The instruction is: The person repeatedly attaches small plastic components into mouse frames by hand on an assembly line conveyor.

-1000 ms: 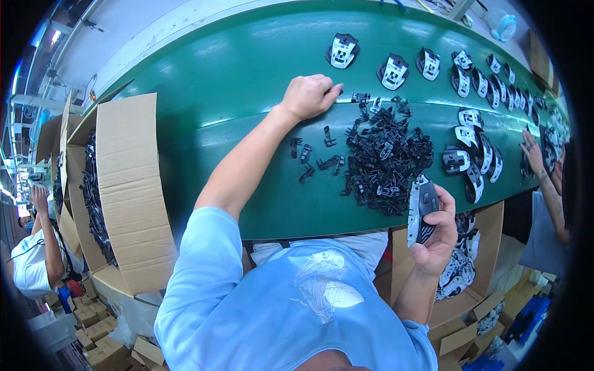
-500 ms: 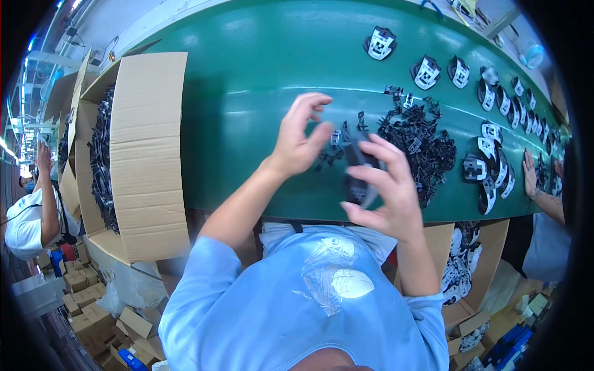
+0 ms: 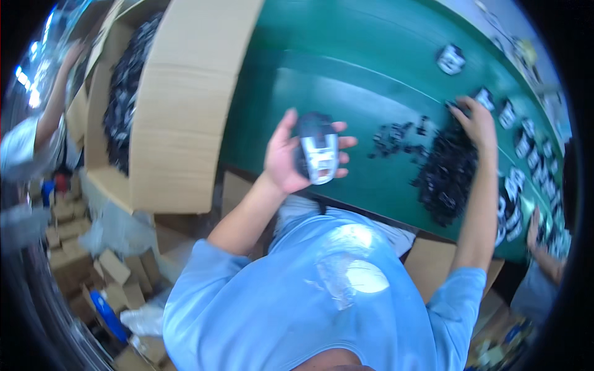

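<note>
My left hand (image 3: 284, 157) holds a rounded, mouse-shaped black-and-silver plastic shell (image 3: 319, 148) above the green table, its silver inner side up and the fingers wrapped beneath it. My right hand (image 3: 477, 123) is stretched out to the far end of a heap of small black plastic parts (image 3: 448, 173). Its thumb and fingertips close around a small dark part there, blurred in outline. Left of the heap lies a loose scatter of small black parts (image 3: 393, 137).
A large open cardboard box (image 3: 185, 111) full of black parts stands at the left. More shells (image 3: 450, 59) line the table's (image 3: 371, 74) far right side, and others (image 3: 510, 204) lie stacked near a co-worker's hand (image 3: 533, 230). Another person's arm (image 3: 52, 96) shows far left.
The shell has passed from my right hand to my left, which has turned palm up under it. My right hand has reached out to the heap's far end. The whole view has swung.
</note>
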